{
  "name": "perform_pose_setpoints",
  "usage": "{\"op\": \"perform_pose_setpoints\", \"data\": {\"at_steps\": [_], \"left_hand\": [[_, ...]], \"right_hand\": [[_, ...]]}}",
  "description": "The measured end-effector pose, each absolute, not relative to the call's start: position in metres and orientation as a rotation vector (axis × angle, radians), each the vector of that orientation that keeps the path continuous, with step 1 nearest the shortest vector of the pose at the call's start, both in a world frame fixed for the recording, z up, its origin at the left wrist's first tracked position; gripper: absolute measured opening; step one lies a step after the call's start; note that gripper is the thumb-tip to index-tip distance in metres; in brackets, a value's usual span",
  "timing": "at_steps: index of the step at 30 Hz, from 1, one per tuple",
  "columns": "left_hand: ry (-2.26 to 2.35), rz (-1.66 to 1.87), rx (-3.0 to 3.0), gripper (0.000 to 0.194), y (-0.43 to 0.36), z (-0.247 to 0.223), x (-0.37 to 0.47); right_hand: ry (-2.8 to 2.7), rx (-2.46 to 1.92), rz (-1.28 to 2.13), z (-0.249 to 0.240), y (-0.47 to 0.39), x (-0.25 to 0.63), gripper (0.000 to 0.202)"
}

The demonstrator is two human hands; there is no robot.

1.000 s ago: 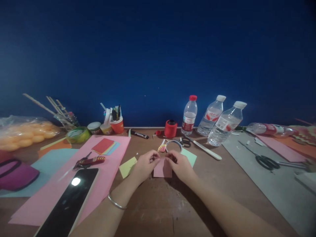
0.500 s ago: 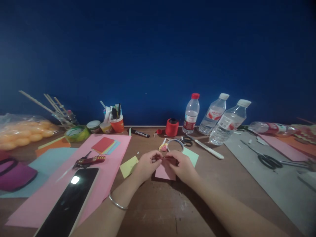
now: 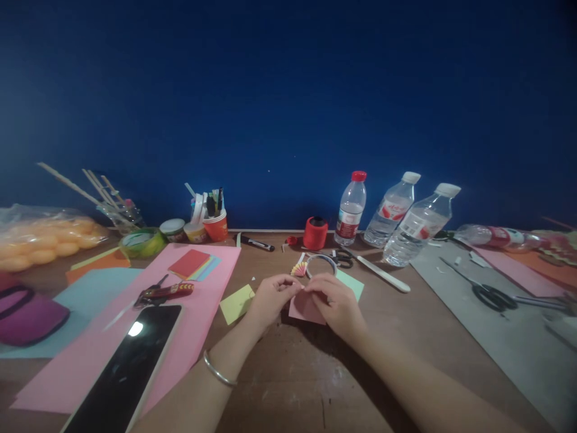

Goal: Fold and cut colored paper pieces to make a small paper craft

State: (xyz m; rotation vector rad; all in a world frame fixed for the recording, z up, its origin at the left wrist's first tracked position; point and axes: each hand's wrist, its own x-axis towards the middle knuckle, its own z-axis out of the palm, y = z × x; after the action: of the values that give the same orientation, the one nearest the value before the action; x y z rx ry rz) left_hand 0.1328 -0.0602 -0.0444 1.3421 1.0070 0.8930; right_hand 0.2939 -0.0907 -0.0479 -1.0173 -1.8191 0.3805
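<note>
My left hand has its thumb and fingers pinched at the top left corner of a small pink sheet of paper. My right hand pinches along the same upper edge and covers part of the sheet. The fingertips of both hands almost meet; the edge between them is mostly hidden. Just beyond them lie a small pleated paper fan in pink and yellow and a roll of tape. A yellow paper square is left of my left hand, and a mint green one lies behind my right.
A phone rests on pink sheets at left. Behind stand a red cup of pens, a red round container and several water bottles. A craft stick and scissors are at right.
The pink sheet has turned slightly and shifted a little right, with its lower edge now slanting. My fingertips have come closer together at its upper edge. The view has moved slightly.
</note>
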Motion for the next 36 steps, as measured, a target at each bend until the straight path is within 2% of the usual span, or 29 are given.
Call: {"op": "perform_pose_setpoints", "data": {"at_steps": [5, 10, 19, 36], "left_hand": [[0.986, 0.937, 1.338, 0.021, -0.0620, -0.0424, 0.1330], [0.970, 0.935, 1.420, 0.018, -0.0641, -0.0403, 0.1324], [0.994, 0.946, 1.567, 0.016, -0.0633, -0.0414, 0.1318], [1.074, 1.022, 1.725, 0.020, -0.0676, -0.0371, 0.1310]], "right_hand": [[-1.735, -1.151, 0.517, -0.0476, -0.0909, 0.2917, 0.011], [-1.666, -1.305, 0.648, -0.0450, -0.0903, 0.2910, 0.016], [-1.627, -1.314, 0.779, -0.0464, -0.0908, 0.2875, 0.022], [-1.583, -1.287, 0.880, -0.0441, -0.0882, 0.2906, 0.015]]}}
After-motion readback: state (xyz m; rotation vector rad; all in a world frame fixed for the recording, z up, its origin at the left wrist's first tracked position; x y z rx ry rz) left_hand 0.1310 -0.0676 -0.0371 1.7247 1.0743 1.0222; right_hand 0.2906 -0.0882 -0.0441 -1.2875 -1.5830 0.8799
